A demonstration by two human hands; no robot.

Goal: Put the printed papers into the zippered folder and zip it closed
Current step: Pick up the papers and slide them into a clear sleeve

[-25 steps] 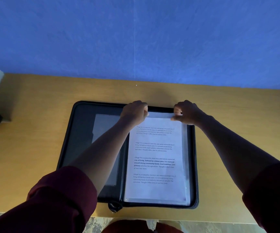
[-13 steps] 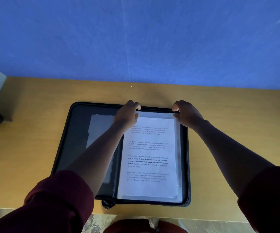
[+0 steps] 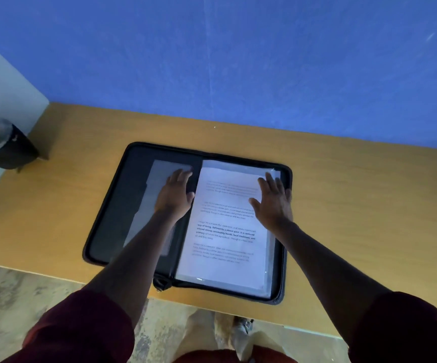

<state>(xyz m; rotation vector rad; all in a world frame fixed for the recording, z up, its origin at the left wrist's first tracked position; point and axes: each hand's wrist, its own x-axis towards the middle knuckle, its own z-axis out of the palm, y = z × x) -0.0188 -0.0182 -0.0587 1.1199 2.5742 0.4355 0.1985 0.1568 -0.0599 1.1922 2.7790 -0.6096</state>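
The black zippered folder (image 3: 107, 218) lies wide open and flat in the middle of the frame, on the yellow-brown counter (image 3: 356, 205). The printed papers (image 3: 225, 244) lie in the right half of the folder, with lines of text facing up. The right hand (image 3: 273, 203) is spread wide and flat, its fingers straight, over the upper right part of the papers. The left hand (image 3: 175, 195) is also flat and holds nothing; it lies over the middle of the folder, just left of the papers, with its fingertips on a grey see-through pocket (image 3: 149, 203) in the left half. The zipper pull (image 3: 162, 284) sits at the bottom edge of the folder, near the fold. A dark plant pot (image 3: 5, 148) stands at the far left of the frame.
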